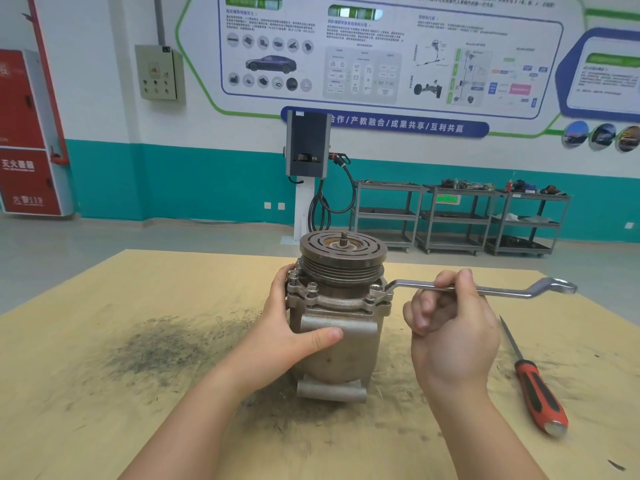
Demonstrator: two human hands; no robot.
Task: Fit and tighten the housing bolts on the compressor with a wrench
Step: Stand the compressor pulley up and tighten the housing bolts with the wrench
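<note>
- Left hand (294, 327): fingers wrapped around the upright compressor (337, 317) on the bench (104, 393).
- Right hand (450, 327): fingers curled around the wrench (485, 289), ring end seated on a flange bolt (377, 289).

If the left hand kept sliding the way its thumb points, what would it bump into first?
Probably the right hand. The left hand grips the compressor, thumb pointing right across its front. Past the housing's edge, the right hand holding the wrench looks next in line, though depth is unclear.
</note>
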